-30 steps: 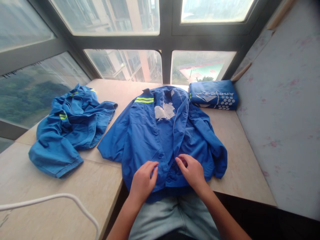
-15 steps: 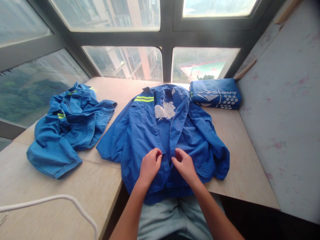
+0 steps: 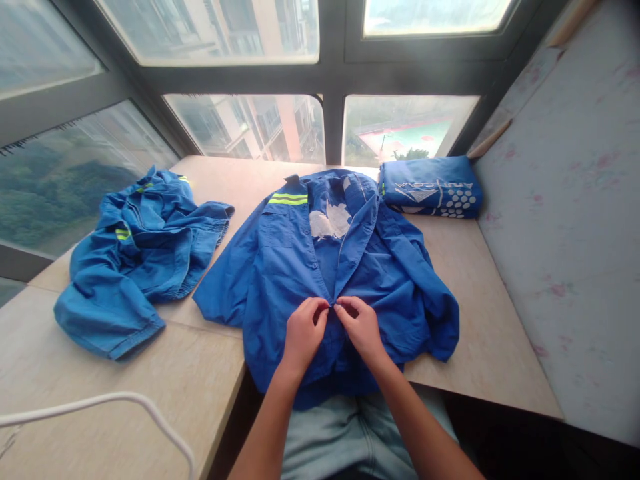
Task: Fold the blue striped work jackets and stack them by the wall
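Observation:
A blue jacket point(image 3: 280, 267) with a yellow-green reflective strip lies spread on the pale ledge, its lower part hanging over the front edge. Its collar is at the far side, and a white patch shows inside the open neck. My left hand point(image 3: 306, 330) pinches the left front edge of the jacket near the middle. Right beside it, my right hand point(image 3: 359, 327) pinches the other front edge. The fingertips nearly touch, and the two edges meet between them. Whatever small part lies under the fingertips is hidden.
A second, crumpled blue jacket point(image 3: 150, 247) lies at the left. At the back right sits a folded blue bundle point(image 3: 430, 188) with white print, against the wall point(image 3: 565, 233). A white cable point(image 3: 125, 396) curves over the ledge point(image 3: 200, 373) at the lower left. Windows stand behind.
Both hands have moved towards each other, bringing the jacket's two front edges together. The gap between the edges has closed at the fingertips.

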A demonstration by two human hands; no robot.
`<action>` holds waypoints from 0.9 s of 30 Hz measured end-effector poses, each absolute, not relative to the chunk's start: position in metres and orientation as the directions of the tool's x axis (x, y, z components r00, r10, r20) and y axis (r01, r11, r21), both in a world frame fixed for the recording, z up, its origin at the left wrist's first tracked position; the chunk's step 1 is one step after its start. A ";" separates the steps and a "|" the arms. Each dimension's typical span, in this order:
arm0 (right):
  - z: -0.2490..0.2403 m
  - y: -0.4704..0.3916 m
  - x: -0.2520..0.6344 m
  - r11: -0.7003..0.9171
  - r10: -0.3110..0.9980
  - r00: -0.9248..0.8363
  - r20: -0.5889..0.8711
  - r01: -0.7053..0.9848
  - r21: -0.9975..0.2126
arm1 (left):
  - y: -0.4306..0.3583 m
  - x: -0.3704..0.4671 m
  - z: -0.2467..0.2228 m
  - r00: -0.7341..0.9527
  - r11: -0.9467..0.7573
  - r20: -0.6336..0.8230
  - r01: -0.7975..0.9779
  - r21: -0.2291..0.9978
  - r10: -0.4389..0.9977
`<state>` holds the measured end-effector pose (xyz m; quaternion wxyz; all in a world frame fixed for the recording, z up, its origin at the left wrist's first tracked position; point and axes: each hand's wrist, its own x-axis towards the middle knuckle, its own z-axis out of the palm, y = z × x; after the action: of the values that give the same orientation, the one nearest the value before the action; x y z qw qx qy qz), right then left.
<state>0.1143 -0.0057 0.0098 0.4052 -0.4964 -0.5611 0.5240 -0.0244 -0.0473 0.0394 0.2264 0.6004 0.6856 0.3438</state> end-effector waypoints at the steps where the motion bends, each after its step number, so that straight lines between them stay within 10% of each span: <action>1: 0.009 -0.006 0.114 -0.026 0.981 -0.187 -0.051 0.133 -0.991 | -0.047 -0.024 0.039 -0.171 0.036 0.108 0.673 0.739 0.979; 17: -0.002 -0.008 0.125 0.027 0.956 -0.294 0.002 0.081 -0.996 | -0.043 -0.007 0.036 -0.230 0.107 0.119 0.771 0.628 0.966; 27: 0.002 -0.013 0.121 0.196 0.929 -0.342 0.139 0.137 -0.971 | -0.042 -0.011 0.027 -0.385 0.263 -0.151 0.257 0.930 0.910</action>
<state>0.1212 -0.0127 0.0022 0.4060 -0.4051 -0.6580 0.4880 -0.0114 -0.0418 0.0275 0.3682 0.4144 0.7044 0.4433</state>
